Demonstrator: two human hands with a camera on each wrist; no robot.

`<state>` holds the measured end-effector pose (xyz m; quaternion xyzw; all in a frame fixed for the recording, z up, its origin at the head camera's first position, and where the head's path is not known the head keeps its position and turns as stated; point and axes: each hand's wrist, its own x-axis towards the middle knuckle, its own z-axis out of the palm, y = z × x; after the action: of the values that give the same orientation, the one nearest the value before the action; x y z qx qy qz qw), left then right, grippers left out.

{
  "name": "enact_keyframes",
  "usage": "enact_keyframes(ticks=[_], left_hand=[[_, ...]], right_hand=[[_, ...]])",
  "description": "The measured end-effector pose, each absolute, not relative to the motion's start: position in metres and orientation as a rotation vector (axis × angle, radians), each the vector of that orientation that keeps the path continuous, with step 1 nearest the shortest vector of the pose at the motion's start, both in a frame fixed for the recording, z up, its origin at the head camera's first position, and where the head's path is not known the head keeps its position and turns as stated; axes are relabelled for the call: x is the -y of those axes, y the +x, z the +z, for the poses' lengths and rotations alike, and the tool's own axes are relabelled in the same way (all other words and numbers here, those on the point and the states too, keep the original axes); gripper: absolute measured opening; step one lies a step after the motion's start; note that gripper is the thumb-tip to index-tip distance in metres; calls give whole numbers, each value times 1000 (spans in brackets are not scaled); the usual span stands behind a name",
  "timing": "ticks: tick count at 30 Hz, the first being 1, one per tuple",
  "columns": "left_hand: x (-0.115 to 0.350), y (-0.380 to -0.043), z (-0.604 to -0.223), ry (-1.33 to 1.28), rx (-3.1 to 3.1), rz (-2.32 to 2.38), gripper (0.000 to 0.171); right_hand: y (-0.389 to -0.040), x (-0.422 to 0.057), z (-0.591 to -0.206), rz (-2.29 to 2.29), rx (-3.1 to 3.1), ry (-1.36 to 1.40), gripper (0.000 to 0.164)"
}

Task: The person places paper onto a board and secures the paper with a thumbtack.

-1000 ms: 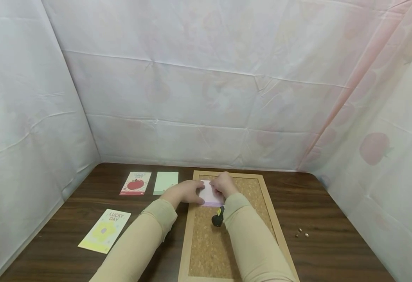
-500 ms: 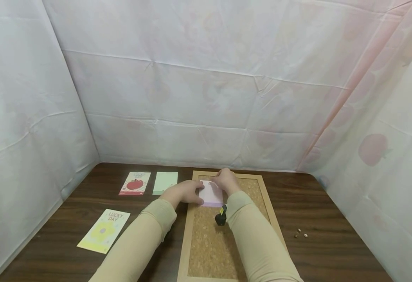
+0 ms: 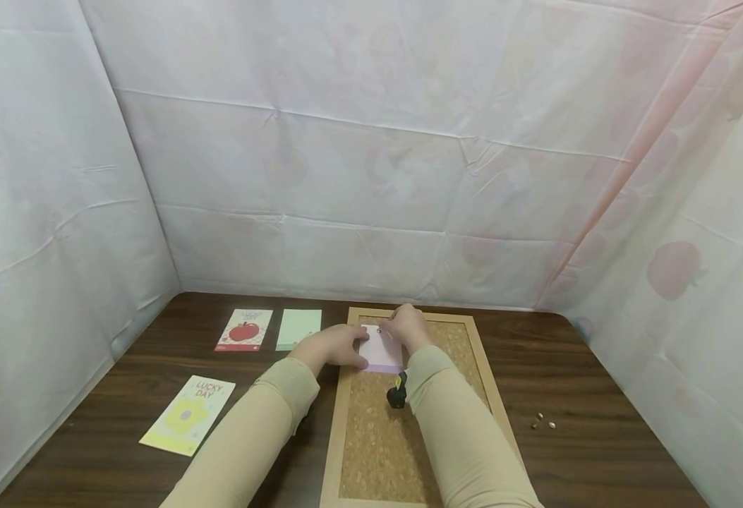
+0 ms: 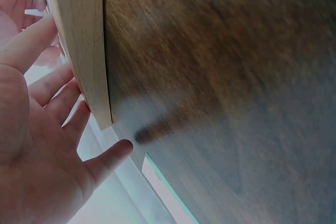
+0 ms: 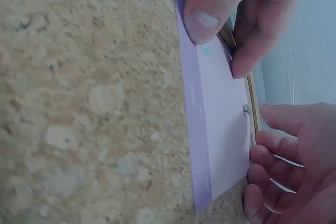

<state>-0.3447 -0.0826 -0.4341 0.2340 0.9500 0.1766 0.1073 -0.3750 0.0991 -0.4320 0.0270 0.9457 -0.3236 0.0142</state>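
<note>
A white paper card (image 3: pixel 382 351) with a purple band along its near edge lies on the upper part of a wood-framed cork board (image 3: pixel 374 430). My left hand (image 3: pixel 339 346) holds its left side down, the thumb (image 5: pixel 198 24) on the purple band and a fingertip farther up. Close to the card's top edge stands a small metallic push pin (image 5: pixel 246 109). My right hand (image 3: pixel 408 329) is right beside the pin, thumb tip just short of it and fingers loosely bent over the card's top right corner. In the left wrist view, the left hand's little finger stretches past the wooden frame.
On the dark wood table (image 3: pixel 574 367) lie an apple card (image 3: pixel 244 330), a mint-green card (image 3: pixel 299 328) and a yellow flower card (image 3: pixel 188 416), left of the board. Several small pins (image 3: pixel 542 422) sit to its right. Pale patterned fabric (image 3: pixel 346 169) surrounds the table.
My right hand has shifted slightly up and right, away from the pin, which now shows on the card. The left hand has stayed in place.
</note>
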Motion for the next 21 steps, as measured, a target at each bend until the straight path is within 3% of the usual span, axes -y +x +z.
enact_keyframes(ticks=[21], left_hand=[[84, -345, -436, 682, -2793, 517, 63]], right_hand=[[-381, -96, -436, -959, -2973, 144, 21]])
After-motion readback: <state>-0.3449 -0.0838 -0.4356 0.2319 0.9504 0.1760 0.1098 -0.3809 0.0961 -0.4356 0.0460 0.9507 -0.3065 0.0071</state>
